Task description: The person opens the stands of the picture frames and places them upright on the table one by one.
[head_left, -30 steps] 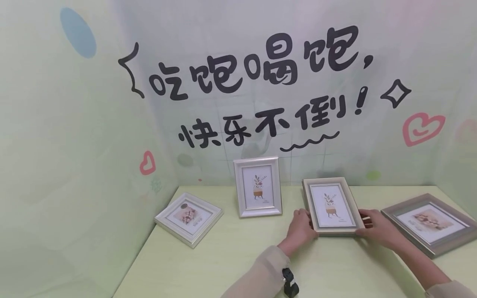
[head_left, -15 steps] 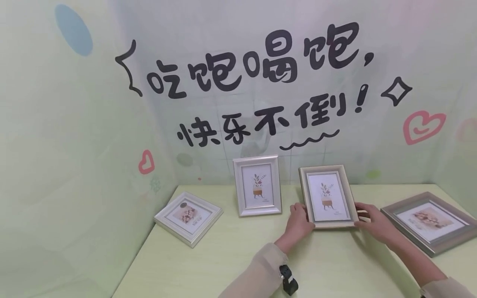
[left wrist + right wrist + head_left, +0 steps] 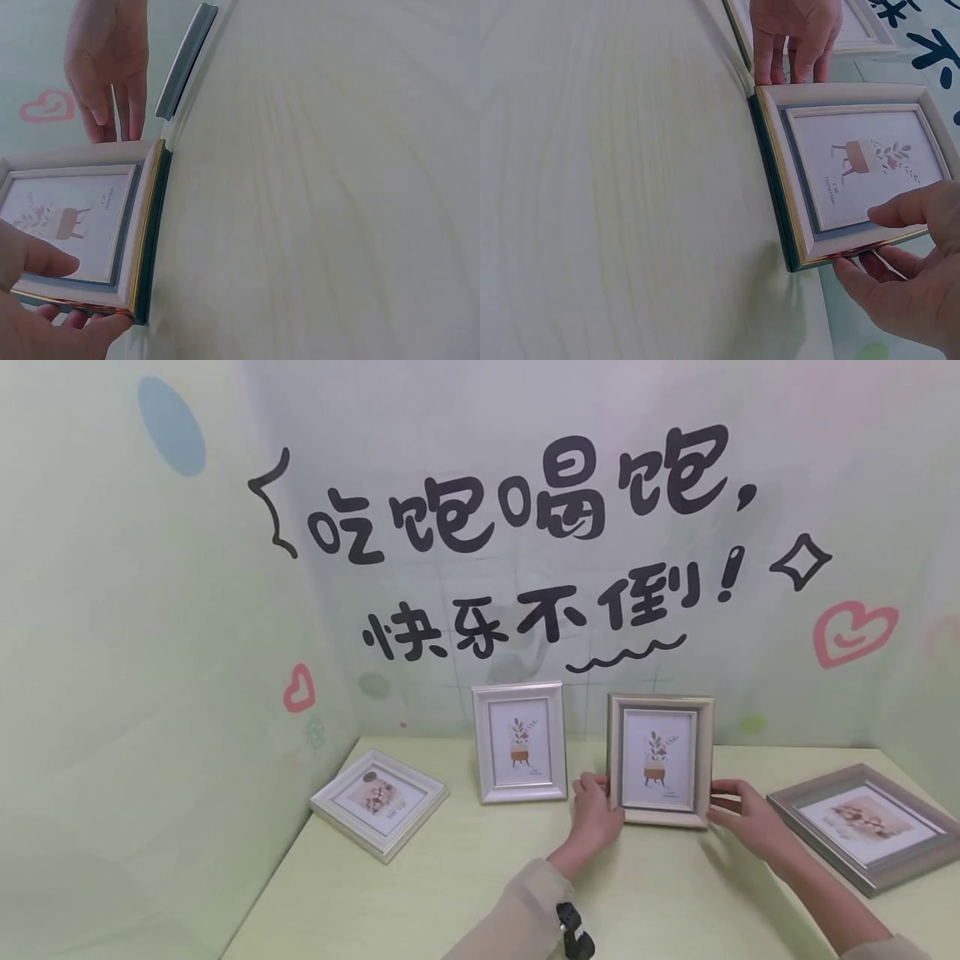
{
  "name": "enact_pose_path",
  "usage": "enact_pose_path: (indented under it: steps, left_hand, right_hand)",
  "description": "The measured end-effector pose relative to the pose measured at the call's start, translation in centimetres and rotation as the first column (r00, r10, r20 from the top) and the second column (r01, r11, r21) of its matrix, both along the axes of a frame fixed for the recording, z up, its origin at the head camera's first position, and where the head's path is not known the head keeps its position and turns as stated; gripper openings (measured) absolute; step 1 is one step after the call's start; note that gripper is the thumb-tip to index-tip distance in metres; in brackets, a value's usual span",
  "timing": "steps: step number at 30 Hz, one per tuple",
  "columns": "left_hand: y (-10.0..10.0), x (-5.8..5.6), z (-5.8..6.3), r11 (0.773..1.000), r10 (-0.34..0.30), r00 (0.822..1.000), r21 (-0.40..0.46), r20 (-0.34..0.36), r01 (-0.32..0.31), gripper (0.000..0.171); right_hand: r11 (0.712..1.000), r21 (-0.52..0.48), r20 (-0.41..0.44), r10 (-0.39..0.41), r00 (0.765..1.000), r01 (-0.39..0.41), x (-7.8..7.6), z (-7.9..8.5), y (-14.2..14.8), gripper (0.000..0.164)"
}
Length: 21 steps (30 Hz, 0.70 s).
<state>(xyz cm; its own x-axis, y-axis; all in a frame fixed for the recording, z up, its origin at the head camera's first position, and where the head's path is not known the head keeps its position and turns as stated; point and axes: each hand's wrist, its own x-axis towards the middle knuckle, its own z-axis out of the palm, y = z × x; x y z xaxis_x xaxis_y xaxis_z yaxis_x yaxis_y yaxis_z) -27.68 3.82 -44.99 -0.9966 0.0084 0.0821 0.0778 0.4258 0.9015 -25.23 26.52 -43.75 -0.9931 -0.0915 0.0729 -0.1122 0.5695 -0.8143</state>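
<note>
A beige picture frame (image 3: 657, 768) with a potted-plant print stands nearly upright on the table. My left hand (image 3: 596, 818) grips its left edge near the bottom; in the left wrist view its thumb lies over the front while the fingers (image 3: 112, 328) sit against the side. On the opposite edge, my right hand (image 3: 750, 822) holds the frame, its thumb (image 3: 897, 210) over the front and its fingers along the side. Whatever props the frame behind is hidden. Just left stands a similar white picture frame (image 3: 519, 747), apart from it.
A white frame (image 3: 380, 803) lies flat at the table's left edge. At right, a larger brown-grey frame (image 3: 866, 827) lies beside my right forearm. Behind the table (image 3: 390, 910) rises a wall (image 3: 420, 427) with black lettering; another wall (image 3: 150, 693) borders the left.
The beige picture frame, leaning back and turned a little, has been raised to nearly upright and squared to face me. Both hands have moved slightly left with it. The other frames stay put.
</note>
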Motion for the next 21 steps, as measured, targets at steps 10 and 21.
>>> enact_pose_path:
  steps: [10,21]
  left_hand:
    - [-0.66,-0.19,-0.52,1.000,-0.006,0.994,0.014,-0.108,0.008,0.020]
    - [-0.84,-0.46,-0.59,0.999,-0.008,0.994,-0.033,-0.111,0.005,0.009]
  right_hand:
    - [0.988,0.123,-0.139,-0.074,0.987,0.092,0.09,-0.36,0.09,0.026]
    - [0.946,0.273,-0.242,-0.110,0.964,0.176,-0.23,0.08,-0.37,0.016]
